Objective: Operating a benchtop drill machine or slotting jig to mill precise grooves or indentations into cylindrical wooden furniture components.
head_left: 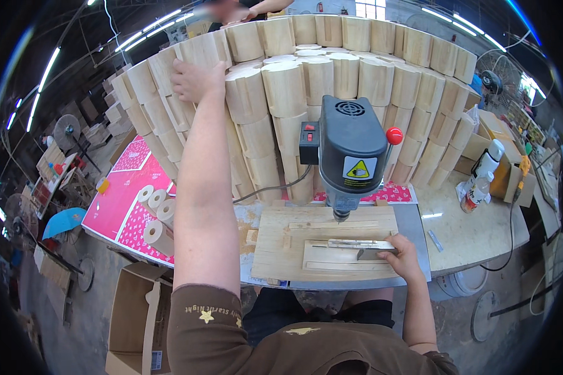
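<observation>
Left hand point(198, 81): up at the stack point(288, 94), by the counter's point(475, 232) far edge, fingers on a block point(201, 55); cannot tell whether they clamp it.
Right hand point(405, 256): fingers clamped on the right end of a wooden piece point(353, 244).
Piece: over the board point(272, 220) at the counter's near edge, below the drill point(353, 140).
Floor carton point(130, 328): off the near left corner, open, inner walls showing.
Counter carton point(510, 153): far right corner, open; contents unclear.
Bottles point(480, 189): beside that carton; contents unclear.
Bucket point(464, 284): white, below the right edge, mouth partly hidden.
</observation>
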A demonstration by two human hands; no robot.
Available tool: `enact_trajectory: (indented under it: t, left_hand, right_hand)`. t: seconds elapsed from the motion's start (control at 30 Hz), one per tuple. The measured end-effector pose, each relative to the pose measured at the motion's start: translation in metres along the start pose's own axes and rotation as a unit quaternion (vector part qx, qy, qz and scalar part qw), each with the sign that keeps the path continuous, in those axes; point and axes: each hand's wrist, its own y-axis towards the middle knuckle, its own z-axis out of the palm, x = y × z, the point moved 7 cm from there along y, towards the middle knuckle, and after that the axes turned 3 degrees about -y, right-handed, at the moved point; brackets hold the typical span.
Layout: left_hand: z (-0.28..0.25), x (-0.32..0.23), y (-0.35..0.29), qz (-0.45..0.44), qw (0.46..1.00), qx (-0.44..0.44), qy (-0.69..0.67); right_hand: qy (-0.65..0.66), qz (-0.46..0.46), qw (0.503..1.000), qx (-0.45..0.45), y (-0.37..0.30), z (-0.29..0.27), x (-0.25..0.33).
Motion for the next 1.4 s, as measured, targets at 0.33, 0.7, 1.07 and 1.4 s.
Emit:
enact_trajectory:
  t: [0.33,0.7,1.07,1.4]
  left_hand:
    - [-0.132,0.032,-0.127,0.339,0.887,0.045,-0.310]
    - [-0.102,0.131,-0.300,0.408,0.756,0.504,-0.087]
    - [-0.079,0.122,-0.335,0.353,0.699,0.620,-0.047]
    - [-0.055,0.154,-0.381,0.065,0.780,0.528,-0.330]
  right_hand:
    - [0.024,0.005,1.000,0.001,-0.013,-0.001,-0.005]
    - [0.084,0.018,0.993,0.076,0.015,0.013,-0.013]
    - [0.105,0.053,0.986,0.120,0.011,0.017,-0.004]
    - [0.015,0.003,0.998,0.066,0.015,0.021,0.004]
